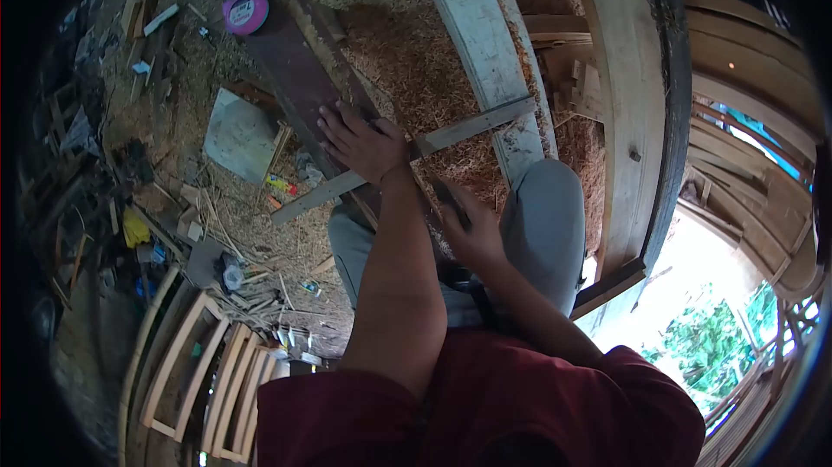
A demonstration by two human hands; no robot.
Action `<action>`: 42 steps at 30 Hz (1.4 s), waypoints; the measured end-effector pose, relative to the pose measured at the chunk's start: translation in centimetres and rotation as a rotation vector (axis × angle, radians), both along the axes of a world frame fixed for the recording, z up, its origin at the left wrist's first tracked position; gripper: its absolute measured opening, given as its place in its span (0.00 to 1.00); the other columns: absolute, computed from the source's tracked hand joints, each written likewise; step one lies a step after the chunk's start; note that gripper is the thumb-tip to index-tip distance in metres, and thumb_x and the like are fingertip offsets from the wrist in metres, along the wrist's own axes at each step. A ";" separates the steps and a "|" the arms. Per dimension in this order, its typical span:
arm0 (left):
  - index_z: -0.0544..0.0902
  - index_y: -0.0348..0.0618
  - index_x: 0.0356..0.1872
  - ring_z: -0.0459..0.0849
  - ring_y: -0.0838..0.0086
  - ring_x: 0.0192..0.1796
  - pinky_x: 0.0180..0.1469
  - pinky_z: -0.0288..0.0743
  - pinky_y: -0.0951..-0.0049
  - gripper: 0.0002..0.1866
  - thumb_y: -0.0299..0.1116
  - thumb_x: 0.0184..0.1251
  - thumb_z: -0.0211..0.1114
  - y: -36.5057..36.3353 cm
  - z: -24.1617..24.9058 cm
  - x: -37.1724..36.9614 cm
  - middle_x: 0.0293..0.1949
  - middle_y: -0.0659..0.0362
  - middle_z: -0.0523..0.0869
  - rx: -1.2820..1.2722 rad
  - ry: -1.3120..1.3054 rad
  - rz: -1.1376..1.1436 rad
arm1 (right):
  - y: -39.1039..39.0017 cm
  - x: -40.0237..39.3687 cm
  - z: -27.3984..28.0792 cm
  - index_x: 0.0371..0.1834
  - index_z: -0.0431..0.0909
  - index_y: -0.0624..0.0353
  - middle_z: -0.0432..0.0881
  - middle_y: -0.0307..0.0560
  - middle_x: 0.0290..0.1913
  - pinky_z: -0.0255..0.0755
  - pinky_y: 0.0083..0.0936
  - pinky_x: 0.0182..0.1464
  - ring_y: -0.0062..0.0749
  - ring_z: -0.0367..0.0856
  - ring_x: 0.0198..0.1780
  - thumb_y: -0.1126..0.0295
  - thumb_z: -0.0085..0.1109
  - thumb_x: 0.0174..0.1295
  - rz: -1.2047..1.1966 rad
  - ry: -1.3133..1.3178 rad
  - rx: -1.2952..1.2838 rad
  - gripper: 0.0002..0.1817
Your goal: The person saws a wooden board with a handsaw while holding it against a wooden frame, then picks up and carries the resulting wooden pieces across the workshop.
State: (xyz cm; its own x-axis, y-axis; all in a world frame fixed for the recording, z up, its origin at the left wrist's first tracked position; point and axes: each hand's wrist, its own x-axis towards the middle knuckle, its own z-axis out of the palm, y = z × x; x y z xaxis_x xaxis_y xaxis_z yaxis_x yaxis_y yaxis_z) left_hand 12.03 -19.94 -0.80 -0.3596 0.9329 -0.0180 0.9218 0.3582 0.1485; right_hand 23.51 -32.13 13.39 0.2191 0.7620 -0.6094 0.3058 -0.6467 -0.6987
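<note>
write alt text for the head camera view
A person's left hand lies spread on a dark plank, by a thin wooden strip laid across it; the right hand holds a dark object. A pink tape measure sits near the plank's far end.

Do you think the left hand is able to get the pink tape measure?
Probably yes, maybe with a lean forward. The left hand is spread on the dark board, and the pink tape measure is farther up along it, with nothing tall seen between.

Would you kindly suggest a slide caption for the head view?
The left hand rests on a dark plank crossed by a thin wooden strip, a pink tape measure farther along.
</note>
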 end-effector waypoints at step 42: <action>0.66 0.44 0.84 0.45 0.46 0.91 0.88 0.40 0.32 0.43 0.49 0.69 0.62 -0.3 0.2 -0.5 0.90 0.44 0.50 -0.104 -0.093 -0.048 | 2.5 -2.0 -0.7 0.74 0.78 0.67 0.90 0.63 0.61 0.78 0.32 0.65 0.39 0.90 0.60 0.66 0.58 0.74 -0.207 0.071 -0.215 0.28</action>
State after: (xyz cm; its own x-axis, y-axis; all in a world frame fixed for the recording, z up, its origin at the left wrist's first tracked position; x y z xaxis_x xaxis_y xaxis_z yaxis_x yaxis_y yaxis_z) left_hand 11.54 -20.21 -0.64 -0.3071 0.9403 -0.1466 0.9221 0.3321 0.1985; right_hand 21.51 -29.63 12.66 0.3079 0.5574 -0.7711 0.1076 -0.8256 -0.5539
